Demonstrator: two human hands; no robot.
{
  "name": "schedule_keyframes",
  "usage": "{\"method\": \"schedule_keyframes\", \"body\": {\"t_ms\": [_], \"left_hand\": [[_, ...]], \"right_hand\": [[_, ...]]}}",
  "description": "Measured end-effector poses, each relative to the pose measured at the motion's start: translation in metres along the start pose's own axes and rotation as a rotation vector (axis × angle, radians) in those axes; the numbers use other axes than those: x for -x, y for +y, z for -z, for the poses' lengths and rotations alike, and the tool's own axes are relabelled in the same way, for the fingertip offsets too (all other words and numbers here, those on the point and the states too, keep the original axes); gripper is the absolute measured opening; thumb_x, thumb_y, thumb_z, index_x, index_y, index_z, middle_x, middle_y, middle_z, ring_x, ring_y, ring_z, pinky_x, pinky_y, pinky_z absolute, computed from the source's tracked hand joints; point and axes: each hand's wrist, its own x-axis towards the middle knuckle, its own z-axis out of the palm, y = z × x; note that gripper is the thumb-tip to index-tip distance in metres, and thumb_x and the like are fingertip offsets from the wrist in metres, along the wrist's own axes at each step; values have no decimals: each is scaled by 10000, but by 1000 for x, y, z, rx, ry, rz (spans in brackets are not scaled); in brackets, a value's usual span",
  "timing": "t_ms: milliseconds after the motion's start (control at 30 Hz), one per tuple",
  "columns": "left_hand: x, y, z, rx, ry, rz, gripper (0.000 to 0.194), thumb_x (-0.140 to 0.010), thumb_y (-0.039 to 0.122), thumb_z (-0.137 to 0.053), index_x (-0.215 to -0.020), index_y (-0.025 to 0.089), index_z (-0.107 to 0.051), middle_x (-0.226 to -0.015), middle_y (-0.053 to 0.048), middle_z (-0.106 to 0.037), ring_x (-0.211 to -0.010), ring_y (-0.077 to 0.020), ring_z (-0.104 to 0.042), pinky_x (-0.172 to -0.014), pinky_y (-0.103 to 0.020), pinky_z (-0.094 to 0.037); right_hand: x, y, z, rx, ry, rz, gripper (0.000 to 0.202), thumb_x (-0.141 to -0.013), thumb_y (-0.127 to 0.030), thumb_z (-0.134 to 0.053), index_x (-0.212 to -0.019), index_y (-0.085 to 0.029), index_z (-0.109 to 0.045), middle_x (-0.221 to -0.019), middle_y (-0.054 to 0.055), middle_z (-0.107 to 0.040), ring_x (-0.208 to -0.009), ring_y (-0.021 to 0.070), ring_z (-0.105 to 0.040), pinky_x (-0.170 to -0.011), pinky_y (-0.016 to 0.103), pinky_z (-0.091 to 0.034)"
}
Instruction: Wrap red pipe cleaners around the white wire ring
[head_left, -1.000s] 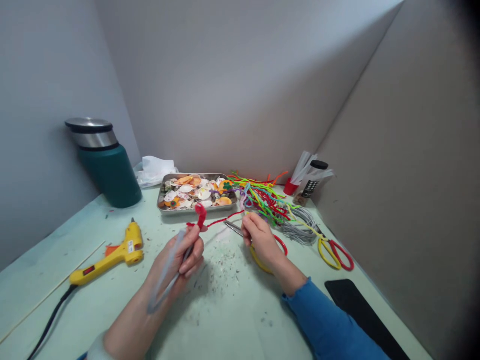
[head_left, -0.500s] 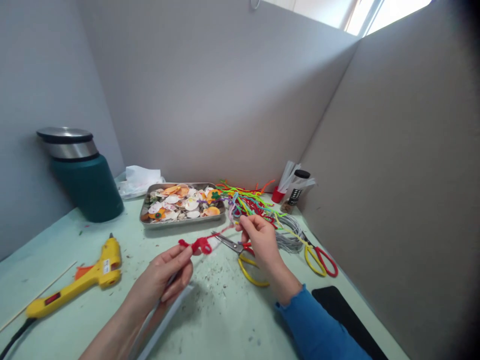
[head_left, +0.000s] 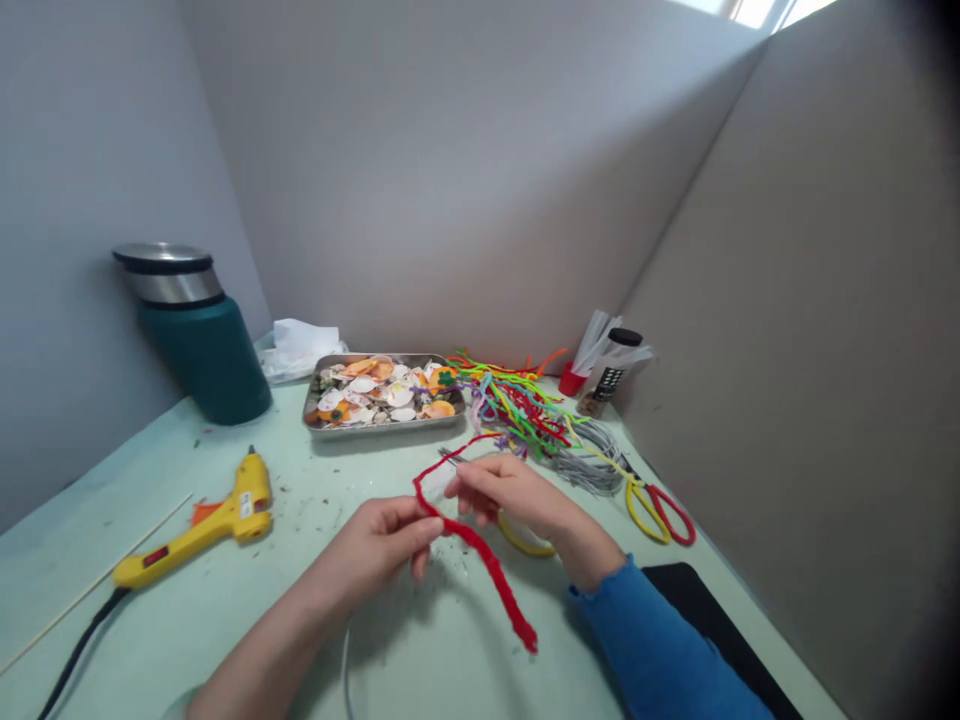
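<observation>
My left hand (head_left: 390,545) pinches a red pipe cleaner (head_left: 491,565) between thumb and fingers. One end of it bends up and away toward the pile at the back, and the thicker end hangs down to the right. Close beside it, my right hand (head_left: 510,495) has its fingers curled together; whether anything is between them is hidden. Partly covered by that hand lies a pair of scissors with yellow handles (head_left: 529,540), the blade tips showing past the fingers. Below my left wrist a thin pale cord (head_left: 346,660) runs down the table.
A tray of shells (head_left: 386,425) stands at the back beside colourful pipe cleaners (head_left: 517,395) and coiled grey cord (head_left: 589,470). On the left are a yellow glue gun (head_left: 202,530), a thin stick (head_left: 97,580) and a teal bottle (head_left: 206,360). Red-and-yellow-handled scissors (head_left: 671,515) lie right.
The red pipe cleaner, bunched up in my left hand before, now stretches out long and hangs to the right. My hands have come closer together, and the view has shifted slightly.
</observation>
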Motion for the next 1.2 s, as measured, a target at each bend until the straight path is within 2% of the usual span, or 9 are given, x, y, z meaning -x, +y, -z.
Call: {"method": "schedule_keyframes", "body": {"t_ms": [67,167,267,400,533,633,767,933,1200], "left_hand": [[0,-3,-3,-93,-17,-54,266,-769,381,-582,-683,138,-644,-496,21,-537,-444,-73,-370,-442,-197,-258],[-1,-7,-7,-182,7,-106,222,-763,328,-577,-663,146,-654,-534,12,-546,-518,-109,-432,-501,-219,-306],[-3,-10,-9,-210,47,-105,225,-747,322,-584,-602,153,-619,-541,12,-542,-524,-120,-443,-504,-227,-314],[-4,-11,-9,-151,26,-123,178,-745,315,-591,-704,149,-640,-595,3,-567,-564,-133,-476,-537,-232,-349],[-4,-7,-8,-109,23,-139,202,-769,346,-576,-721,156,-628,-588,10,-556,-555,-121,-460,-534,-225,-336],[-4,-4,-7,-81,121,-129,263,-787,395,-548,-660,168,-584,-534,17,-548,-513,-110,-435,-515,-220,-317],[-5,-4,-5,-19,220,-80,312,-802,431,-514,-616,180,-517,-461,23,-544,-421,-92,-355,-452,-213,-258],[-7,-10,-4,34,236,-87,277,-817,434,-499,-681,194,-489,-468,23,-569,-410,-93,-329,-430,-209,-213],[-7,-10,-3,32,277,-119,296,-794,439,-528,-647,183,-521,-492,26,-557,-417,-81,-324,-430,-208,-217]], "right_hand": [[2,-1,-9,-36,-112,-7,418,-833,-506,-505,-805,-123,-669,-629,8,-575,-495,79,-482,-451,190,-346],[3,-3,-19,-63,-163,70,320,-804,-448,-575,-732,-143,-643,-615,-22,-539,-540,79,-457,-493,186,-349],[2,-4,-23,-118,-126,107,238,-740,-390,-657,-789,-157,-656,-685,-19,-577,-609,92,-484,-571,197,-383],[1,-3,-20,-152,-82,59,281,-701,-367,-691,-885,-157,-664,-733,-6,-609,-630,99,-503,-583,205,-386],[0,0,-13,-98,-40,58,254,-748,-400,-638,-772,-147,-645,-624,-28,-556,-544,82,-450,-518,196,-343],[1,2,-10,-96,-40,14,306,-787,-436,-585,-704,-142,-609,-572,-31,-523,-518,84,-443,-499,201,-336],[4,-2,-12,-58,-74,22,269,-759,-409,-628,-714,-145,-600,-602,-34,-531,-541,80,-446,-512,192,-337],[5,-5,-19,-85,-100,62,184,-726,-316,-665,-807,-161,-608,-691,-27,-566,-588,84,-478,-525,183,-361],[6,-4,-21,-44,-68,52,146,-757,-306,-625,-782,-168,-585,-597,-47,-519,-493,74,-452,-439,167,-336]]}}
